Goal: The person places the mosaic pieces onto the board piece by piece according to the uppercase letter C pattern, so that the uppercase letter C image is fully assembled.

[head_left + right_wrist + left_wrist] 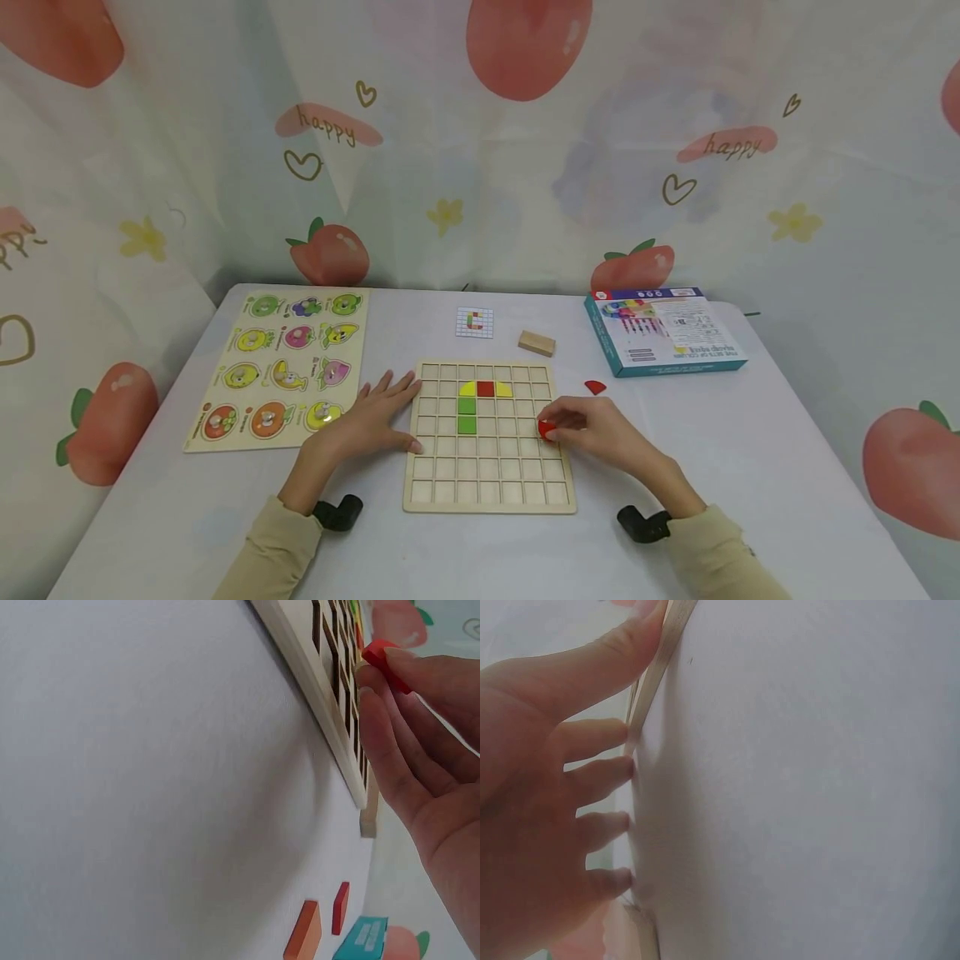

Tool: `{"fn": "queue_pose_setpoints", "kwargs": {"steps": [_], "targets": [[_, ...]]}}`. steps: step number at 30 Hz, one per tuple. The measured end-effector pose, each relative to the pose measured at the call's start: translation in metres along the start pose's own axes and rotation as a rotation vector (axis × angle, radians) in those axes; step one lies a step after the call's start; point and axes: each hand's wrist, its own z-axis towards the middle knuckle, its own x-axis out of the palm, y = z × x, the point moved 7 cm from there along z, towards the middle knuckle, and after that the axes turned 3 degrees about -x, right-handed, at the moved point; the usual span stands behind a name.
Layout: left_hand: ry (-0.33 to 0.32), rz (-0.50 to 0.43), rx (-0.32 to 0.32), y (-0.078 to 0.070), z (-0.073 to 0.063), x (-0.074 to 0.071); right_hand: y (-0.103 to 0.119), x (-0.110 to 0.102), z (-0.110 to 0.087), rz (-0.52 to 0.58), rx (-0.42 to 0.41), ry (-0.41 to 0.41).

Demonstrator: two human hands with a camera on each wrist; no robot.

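A wooden grid board point(487, 492) lies flat in the middle of the white table. Its upper rows hold a red square point(485, 388) between two yellow curved pieces, with two green squares point(467, 415) below. My left hand point(386, 404) rests flat on the table, fingers spread and touching the board's left edge point(660, 652). My right hand point(561, 427) pinches a small red piece point(546, 430) just above the cells at the board's right side. In the right wrist view the red piece point(379, 656) sits at my fingertips over the board point(315, 682).
A fruit peg puzzle point(281, 367) lies at the left. Behind the board are a small pattern card point(475, 322) and a wooden block point(536, 342). A loose red curved piece point(595, 387) and a teal box point(663, 329) lie at the right.
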Motion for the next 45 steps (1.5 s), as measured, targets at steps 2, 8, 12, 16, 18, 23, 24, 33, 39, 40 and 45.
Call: {"fn": "queue_pose_setpoints", "kwargs": {"steps": [2,8,12,16,18,23,24,33,39,40,45], "targets": [[0.0,-0.001,0.0,0.0,0.0,0.0,0.002,0.003,0.003,0.02,-0.008,0.007],[-0.001,-0.003,0.003,0.001,0.0,0.0,0.012,0.014,0.011,0.05,-0.028,0.033],[0.0,-0.003,0.006,0.001,0.0,-0.001,0.021,0.02,0.018,0.048,-0.069,0.044],[0.001,0.0,0.001,0.0,-0.001,-0.002,0.031,0.026,0.025,0.045,-0.107,0.045],[0.001,-0.001,-0.001,0.0,-0.001,-0.003,0.034,0.029,0.028,0.045,-0.117,0.051],[0.004,-0.013,0.003,0.0,-0.001,-0.002,0.041,0.037,0.036,0.047,-0.116,0.065],[0.004,-0.014,0.004,0.0,-0.001,-0.002,0.043,0.039,0.038,0.044,-0.113,0.07],[-0.001,0.007,-0.002,0.002,-0.001,-0.001,0.061,0.055,0.051,0.037,-0.138,0.144],[0.005,0.001,0.0,0.001,-0.001,-0.001,0.07,0.065,0.059,0.024,-0.147,0.194],[0.008,0.0,-0.001,0.001,-0.001,-0.001,0.07,0.067,0.059,0.016,-0.145,0.202],[0.007,-0.005,0.003,-0.001,0.0,-0.001,0.071,0.073,0.062,-0.028,-0.149,0.23]]}}
